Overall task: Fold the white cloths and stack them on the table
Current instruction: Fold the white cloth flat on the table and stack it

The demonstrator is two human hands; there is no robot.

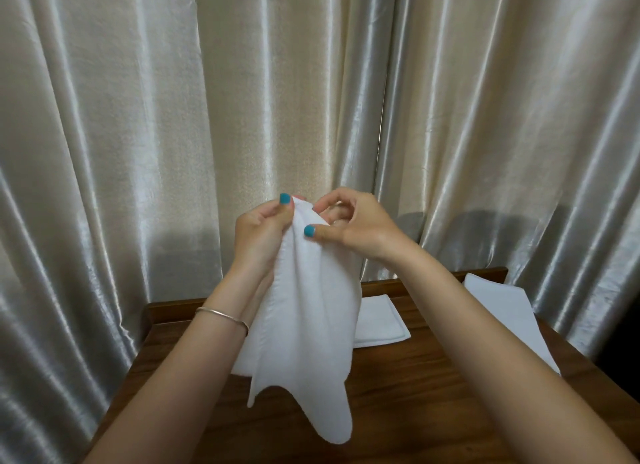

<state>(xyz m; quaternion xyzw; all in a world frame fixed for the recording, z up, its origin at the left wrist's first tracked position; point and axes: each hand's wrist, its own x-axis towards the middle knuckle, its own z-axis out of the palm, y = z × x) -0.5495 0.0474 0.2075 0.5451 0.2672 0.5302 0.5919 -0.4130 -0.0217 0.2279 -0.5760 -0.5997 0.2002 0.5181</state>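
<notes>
White cloth — pinched in both hands

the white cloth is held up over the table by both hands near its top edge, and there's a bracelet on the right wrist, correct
Not quite: the bracelet is on the left wrist, as the head view shows. The rest holds: both the left hand and right hand pinch the white cloth near its top edge, above the table.

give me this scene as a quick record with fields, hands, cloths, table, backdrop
left hand: pinches the top edge of the held white cloth
right hand: pinches the same top edge, beside the left
held white cloth: hangs unfolded above the wooden table
folded white cloth: flat on the table, behind the held one
other white cloth: at the table's right edge
backdrop: shiny beige curtain
</notes>
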